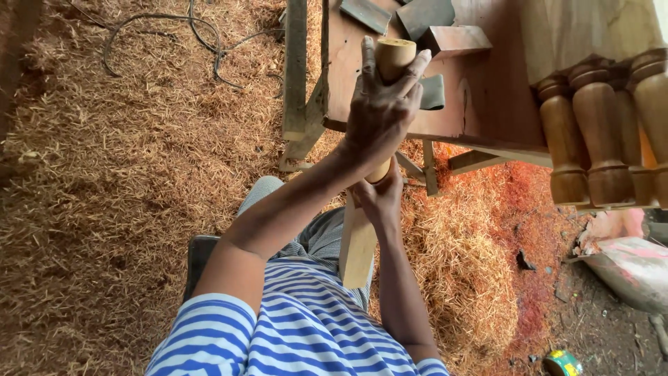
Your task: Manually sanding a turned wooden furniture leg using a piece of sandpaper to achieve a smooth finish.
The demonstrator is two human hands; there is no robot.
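I hold a turned wooden leg (394,56), pale and unfinished, slanting from my lap up over a workbench edge. My left hand (381,111) wraps the round upper part just below its flat end, fingers spread over a grey piece of sandpaper (434,92). Lower down, my right hand (381,198) grips the leg where the round part meets the square lower section (358,251). I wear a blue and white striped shirt.
A reddish wooden workbench (487,90) carries small wood blocks (452,38) and dark offcuts. Several brown turned legs (598,132) lie at the right. Wood shavings (139,174) cover the floor, with a black cable (209,42) at the back. A small tin (562,363) lies at the bottom right.
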